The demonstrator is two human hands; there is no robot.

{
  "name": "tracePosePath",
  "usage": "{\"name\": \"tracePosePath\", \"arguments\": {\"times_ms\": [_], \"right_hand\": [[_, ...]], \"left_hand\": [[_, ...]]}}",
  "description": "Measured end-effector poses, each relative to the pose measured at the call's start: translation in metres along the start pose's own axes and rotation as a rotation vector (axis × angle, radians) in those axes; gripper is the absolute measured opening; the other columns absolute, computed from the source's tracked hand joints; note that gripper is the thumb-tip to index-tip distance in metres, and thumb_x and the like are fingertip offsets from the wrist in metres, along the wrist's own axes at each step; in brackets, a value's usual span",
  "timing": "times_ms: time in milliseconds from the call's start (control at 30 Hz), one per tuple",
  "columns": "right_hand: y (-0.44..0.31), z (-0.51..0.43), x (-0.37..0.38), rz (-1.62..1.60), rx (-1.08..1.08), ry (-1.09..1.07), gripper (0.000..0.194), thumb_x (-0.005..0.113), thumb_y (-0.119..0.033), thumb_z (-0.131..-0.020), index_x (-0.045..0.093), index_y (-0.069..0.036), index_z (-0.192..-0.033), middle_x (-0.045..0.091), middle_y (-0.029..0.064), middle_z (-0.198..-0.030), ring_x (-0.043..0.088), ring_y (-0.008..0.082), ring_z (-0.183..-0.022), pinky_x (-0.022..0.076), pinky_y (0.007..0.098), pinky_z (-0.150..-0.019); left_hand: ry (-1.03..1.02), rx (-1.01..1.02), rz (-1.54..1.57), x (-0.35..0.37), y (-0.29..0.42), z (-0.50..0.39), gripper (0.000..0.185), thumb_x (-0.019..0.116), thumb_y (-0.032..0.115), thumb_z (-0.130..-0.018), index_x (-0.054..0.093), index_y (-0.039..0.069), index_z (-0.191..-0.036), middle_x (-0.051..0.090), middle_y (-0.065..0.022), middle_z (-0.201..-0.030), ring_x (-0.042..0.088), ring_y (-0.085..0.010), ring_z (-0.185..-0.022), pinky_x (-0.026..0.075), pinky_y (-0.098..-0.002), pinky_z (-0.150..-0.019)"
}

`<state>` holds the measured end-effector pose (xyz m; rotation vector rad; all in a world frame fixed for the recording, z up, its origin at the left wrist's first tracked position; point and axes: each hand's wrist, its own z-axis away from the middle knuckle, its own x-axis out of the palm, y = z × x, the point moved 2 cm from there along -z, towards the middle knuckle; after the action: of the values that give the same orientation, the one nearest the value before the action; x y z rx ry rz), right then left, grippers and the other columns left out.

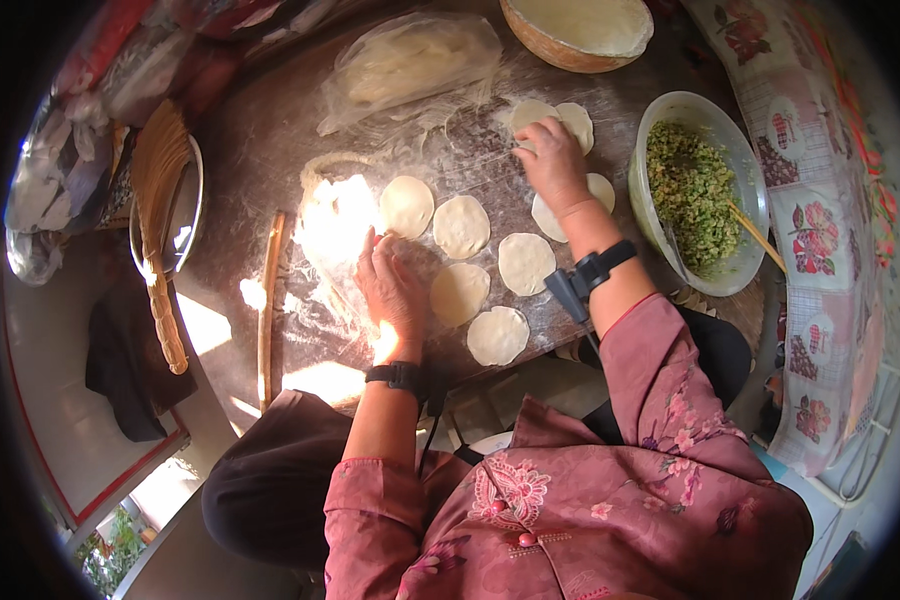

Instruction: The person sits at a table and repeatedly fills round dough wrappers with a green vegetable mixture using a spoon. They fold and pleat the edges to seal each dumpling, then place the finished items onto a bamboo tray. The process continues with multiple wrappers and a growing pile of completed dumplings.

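Several thin round dough wrappers (461,226) lie on a floured wooden board (255,150). My left hand (390,285) rests low over the board at the edge of a sunlit patch of flour (337,217), its fingertips beside the leftmost wrapper (406,207); whether it holds anything is unclear. Farther off and to the right, my right hand (551,157) has its fingers bent over the upper wrappers (532,116); its fingertips touch or hover at their lower edge, and the grip cannot be made out. A wooden rolling pin (268,307) lies left of my left hand.
Right stands a plastic bowl (757,187) of chopped green filling (690,195) with chopsticks (757,236). At the back are plastic-covered dough (412,64) and an orange-brown bowl (577,37). A straw whisk broom (157,202) lies across a metal basin (195,225) at left.
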<state>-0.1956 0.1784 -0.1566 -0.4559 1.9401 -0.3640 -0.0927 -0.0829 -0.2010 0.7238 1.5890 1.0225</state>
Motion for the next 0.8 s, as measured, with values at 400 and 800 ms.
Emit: {"name": "tracePosePath", "arguments": {"times_ms": [400,800], "right_hand": [[-0.001,0.017,0.011,0.079,-0.340,-0.097,0.008,0.065,-0.012,-0.078,0.060,-0.007,-0.074,0.060,0.0076,-0.083,0.058,0.0278,-0.086,0.0466,0.0381,-0.078],[-0.018,-0.018,0.013,-0.812,0.256,0.008,0.019,0.066,-0.017,-0.093,0.062,0.000,-0.099,0.067,0.0048,-0.099,0.058,0.0084,-0.085,0.0495,0.0233,-0.077]], "left_hand": [[0.016,0.204,-0.396,-0.005,0.018,0.000,0.030,0.052,0.003,-0.091,0.057,0.006,-0.120,0.050,-0.0168,-0.139,0.048,-0.0370,-0.124,0.037,-0.0466,-0.105],[0.007,0.233,-0.397,-0.007,0.018,0.001,0.032,0.052,0.003,-0.090,0.056,0.006,-0.121,0.050,-0.0178,-0.139,0.048,-0.0366,-0.124,0.036,-0.0469,-0.105]]}}
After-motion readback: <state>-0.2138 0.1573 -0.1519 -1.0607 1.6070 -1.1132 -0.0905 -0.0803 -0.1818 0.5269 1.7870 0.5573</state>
